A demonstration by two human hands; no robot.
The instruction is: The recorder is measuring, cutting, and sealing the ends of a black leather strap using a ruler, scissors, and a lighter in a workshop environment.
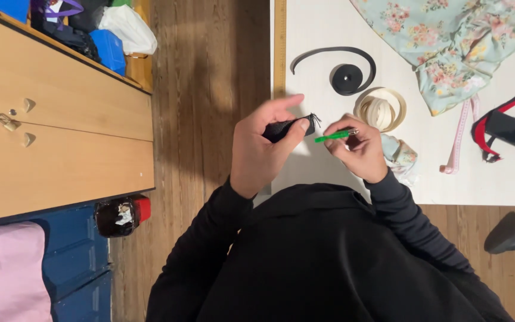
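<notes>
My left hand (263, 149) pinches a short piece of black webbing or fabric strip (288, 127) between thumb and fingers, its frayed end pointing right. My right hand (359, 149) grips a thin green tool (335, 136), its tip aimed at the frayed end of the black piece. Both hands hover over the near left part of a white work surface (323, 77). Black sleeves cover both of my arms.
On the white surface lie a roll of black tape with a loose curl (347, 77), a coil of cream tape (381, 109), floral fabric (454, 42), a pink measuring tape (461, 134), and a black phone on a red-and-black strap (511, 130). A wooden cabinet (61, 119) stands left.
</notes>
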